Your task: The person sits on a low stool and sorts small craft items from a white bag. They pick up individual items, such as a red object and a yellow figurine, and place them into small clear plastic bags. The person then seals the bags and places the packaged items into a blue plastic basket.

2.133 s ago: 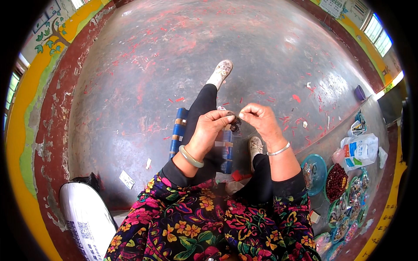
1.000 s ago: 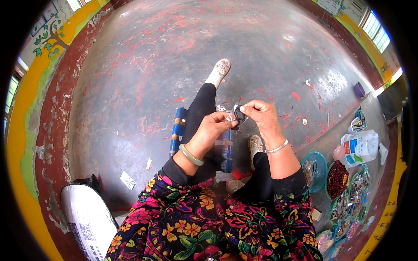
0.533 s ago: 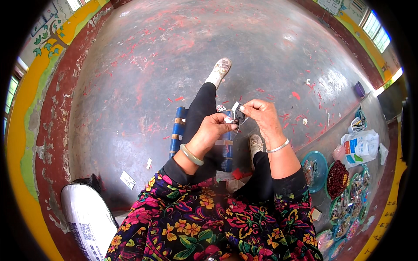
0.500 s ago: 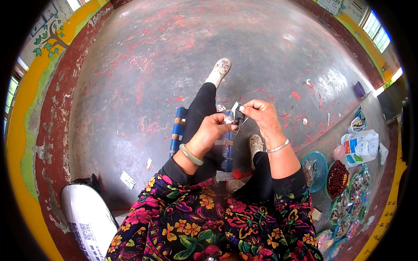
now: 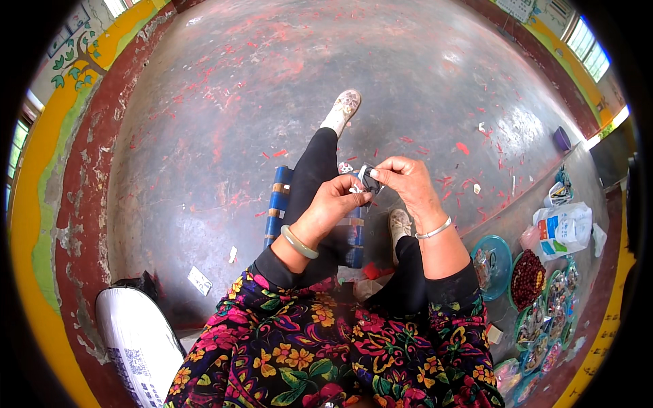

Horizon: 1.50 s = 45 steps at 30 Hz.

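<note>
A small black-and-white packet (image 5: pixel 371 179) is held above my lap, between my two hands. My left hand (image 5: pixel 335 198) pinches its lower left edge, close to a crumpled white bit. On the opposite side, the thumb and fingertips of my right hand (image 5: pixel 406 179) grip the upper edge. What the packet contains is too small to make out. Below my hands, blue tube-like bundles (image 5: pixel 277 204) banded with brown tape lie on both sides of my outstretched leg.
At the right stand a teal basket (image 5: pixel 505 272) of small packets, a basket of dark red bead-like pieces (image 5: pixel 528 280) and several other filled baskets. A white plastic bag (image 5: pixel 563 230) lies beyond them. A white sack (image 5: pixel 136 340) is at the lower left. Red scraps litter the floor.
The packet is tilted and folded differently, with less of its white side showing. My right fingertips have shifted slightly left and down along it; my left hand stays nearly still.
</note>
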{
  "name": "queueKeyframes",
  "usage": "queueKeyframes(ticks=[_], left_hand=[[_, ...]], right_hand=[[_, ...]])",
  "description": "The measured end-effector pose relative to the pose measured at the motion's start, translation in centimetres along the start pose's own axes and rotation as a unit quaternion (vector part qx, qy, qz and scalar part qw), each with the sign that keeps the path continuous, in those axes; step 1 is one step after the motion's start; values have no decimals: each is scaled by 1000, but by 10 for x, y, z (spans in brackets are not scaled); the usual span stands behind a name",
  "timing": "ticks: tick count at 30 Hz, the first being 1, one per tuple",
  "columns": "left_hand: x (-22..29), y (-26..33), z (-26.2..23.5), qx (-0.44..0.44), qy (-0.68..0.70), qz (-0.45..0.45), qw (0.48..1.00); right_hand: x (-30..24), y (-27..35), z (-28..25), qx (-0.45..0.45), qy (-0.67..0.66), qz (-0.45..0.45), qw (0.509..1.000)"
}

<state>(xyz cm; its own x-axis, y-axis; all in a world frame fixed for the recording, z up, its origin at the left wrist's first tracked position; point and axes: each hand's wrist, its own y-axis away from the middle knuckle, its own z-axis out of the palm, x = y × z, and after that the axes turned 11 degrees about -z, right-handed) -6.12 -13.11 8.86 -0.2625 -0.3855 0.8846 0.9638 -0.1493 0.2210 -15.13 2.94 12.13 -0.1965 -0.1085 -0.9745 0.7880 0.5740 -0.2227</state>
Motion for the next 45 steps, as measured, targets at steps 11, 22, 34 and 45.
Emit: queueKeyframes(ticks=[11,22,34,45], left_hand=[[1,3,0,33,-72,-12,997],[1,0,-7,14,3,-13,1000],[0,-2,-2,42,164,-31,985],[4,2,-5,74,114,-10,991]], right_hand=[[2,0,-1,-58,24,46,997],[7,0,0,23,-10,3,1000],[6,-3,-2,108,-91,57,988],[-4,-2,2,-6,-137,77,988]])
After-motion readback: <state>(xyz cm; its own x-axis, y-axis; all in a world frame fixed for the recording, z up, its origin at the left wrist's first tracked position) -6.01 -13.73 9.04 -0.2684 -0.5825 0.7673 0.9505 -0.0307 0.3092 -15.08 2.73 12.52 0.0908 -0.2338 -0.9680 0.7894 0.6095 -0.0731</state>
